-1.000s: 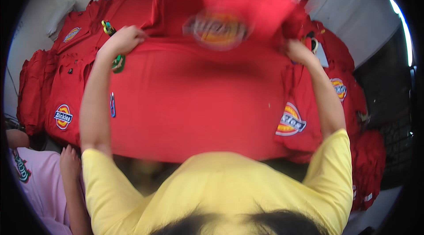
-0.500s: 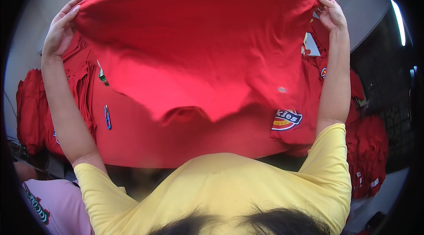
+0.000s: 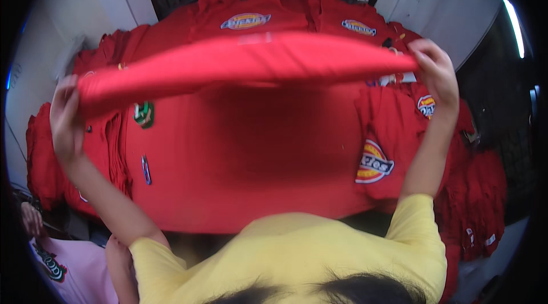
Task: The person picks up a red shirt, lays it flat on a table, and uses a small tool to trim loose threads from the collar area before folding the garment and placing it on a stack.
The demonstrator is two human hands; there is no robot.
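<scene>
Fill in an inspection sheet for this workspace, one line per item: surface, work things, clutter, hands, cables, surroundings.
Surface: red work surface, bare in the middle and along the near edge.
Work things: held red garment, spread between both hands above the surface, blurred; emblem garment lying at the right.
Clutter: blue-handled snips and green object, kind unclear, at the left; red garment piles at the left and right.
Hands: left hand and right hand each grip one end of the held garment.
Cables: none made out for certain.
Surroundings: co-worker in pink at lower left; bright light strip at upper right.
</scene>
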